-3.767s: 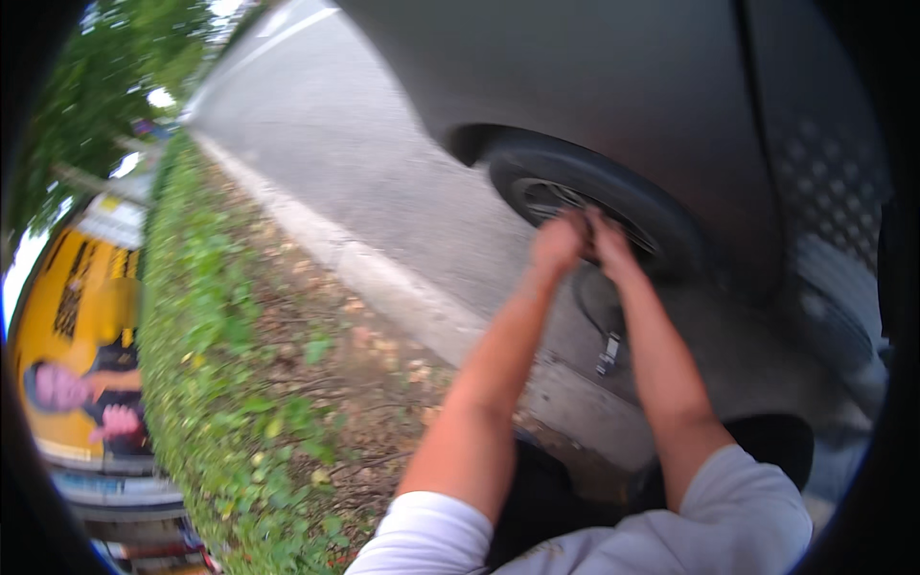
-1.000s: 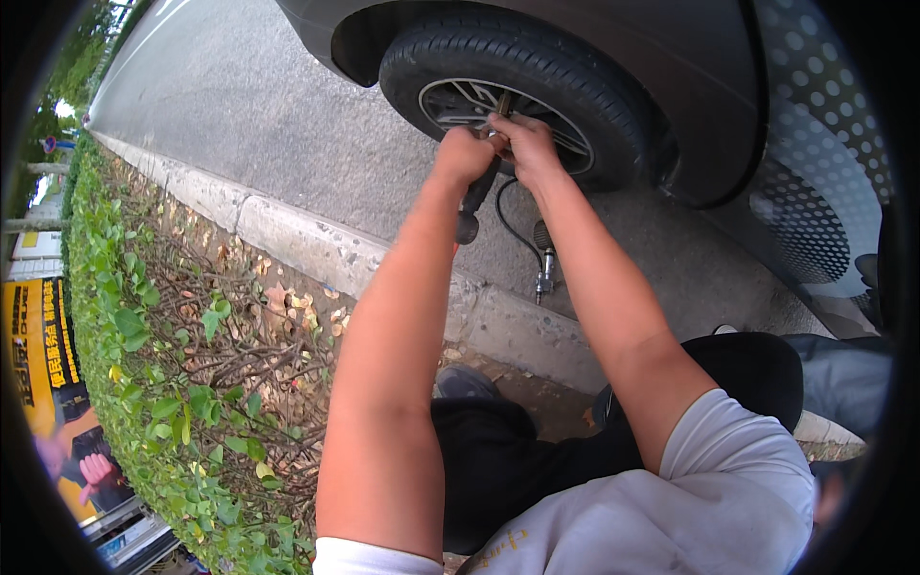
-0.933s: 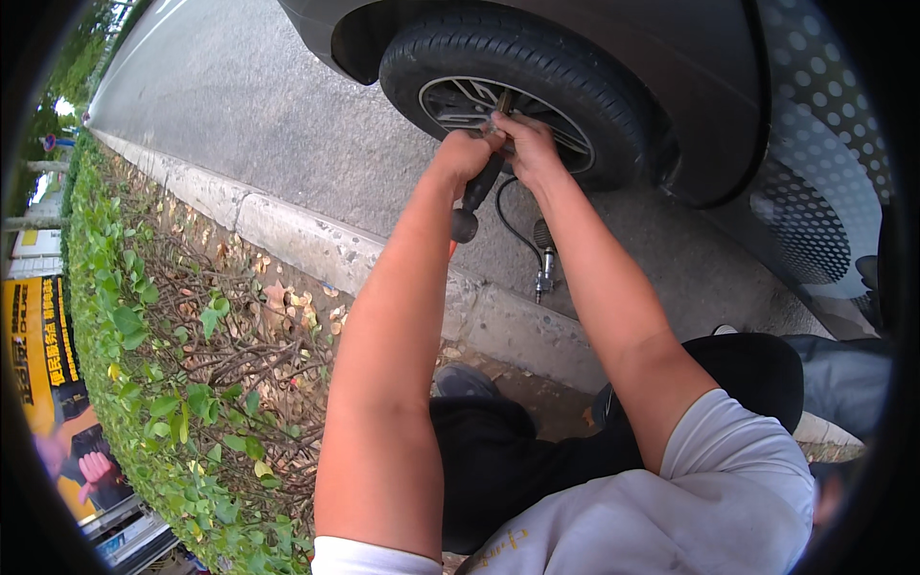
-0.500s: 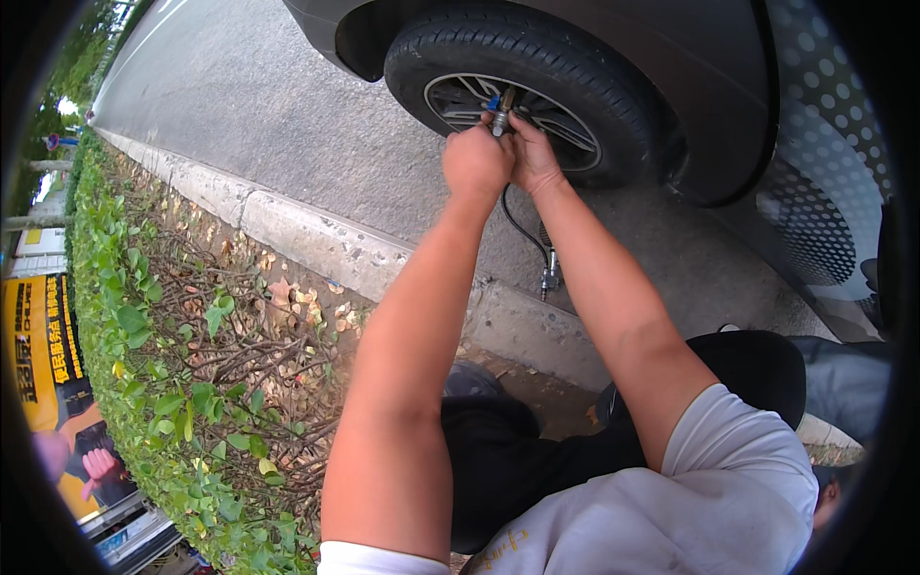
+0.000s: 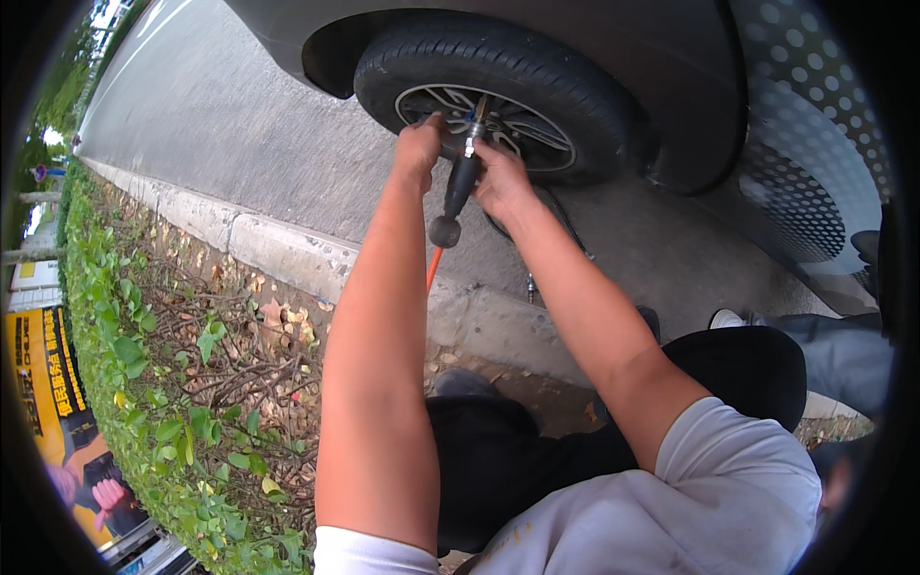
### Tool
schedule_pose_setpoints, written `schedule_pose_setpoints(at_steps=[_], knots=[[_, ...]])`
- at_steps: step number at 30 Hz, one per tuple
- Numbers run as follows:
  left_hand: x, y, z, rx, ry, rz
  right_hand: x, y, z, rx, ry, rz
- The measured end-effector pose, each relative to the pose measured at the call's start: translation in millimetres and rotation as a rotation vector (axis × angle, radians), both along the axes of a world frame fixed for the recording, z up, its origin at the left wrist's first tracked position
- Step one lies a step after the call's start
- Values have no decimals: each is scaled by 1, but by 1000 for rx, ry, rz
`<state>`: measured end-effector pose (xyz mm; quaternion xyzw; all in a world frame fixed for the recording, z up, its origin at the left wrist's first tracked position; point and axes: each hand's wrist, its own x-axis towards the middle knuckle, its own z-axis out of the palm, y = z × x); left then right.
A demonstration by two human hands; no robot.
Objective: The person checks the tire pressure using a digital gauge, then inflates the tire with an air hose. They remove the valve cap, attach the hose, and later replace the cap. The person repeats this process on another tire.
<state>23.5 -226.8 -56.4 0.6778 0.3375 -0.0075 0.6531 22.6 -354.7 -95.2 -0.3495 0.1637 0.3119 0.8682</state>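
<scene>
Both my arms reach forward to a car wheel. My right hand (image 5: 500, 179) is closed around a hose fitting (image 5: 464, 177) with a silver collar, a brass-coloured tip and a black tapered sleeve ending in a ball. A small blue part shows near the tip. From under the ball an orange hose (image 5: 434, 266) runs down behind my left forearm. Close beside the fitting, my left hand (image 5: 420, 151) is curled, and a dark piece shows between the two; what it holds is hidden. Behind the tip are the spoked rim (image 5: 537, 144) and black tyre (image 5: 613, 120).
On the asphalt, a black hose (image 5: 565, 222) with a metal end (image 5: 532, 287) lies right of my hands. A concrete kerb (image 5: 287, 244) crosses the view, with a leafy hedge (image 5: 144, 383) at left. Another person's trouser leg (image 5: 834, 350) and shoe (image 5: 725, 319) are at right.
My hands have moved apart and left. The fitting now points up from a visible black sleeve, and the orange hose has come into sight. The whole view has shifted slightly.
</scene>
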Motion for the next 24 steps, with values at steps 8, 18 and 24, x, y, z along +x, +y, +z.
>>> schedule_pose_setpoints(at_steps=[8, 18, 24], knots=[[29, -2, -24, -535, 112, -262, -15, 3, 8, 80, 5, -84], [25, -5, -29, -347, -70, -218, -13, 2, 4, 23, -24, -72], [12, -4, -19, -443, 14, -235, -63, 0, -41, -336, -232, -78]])
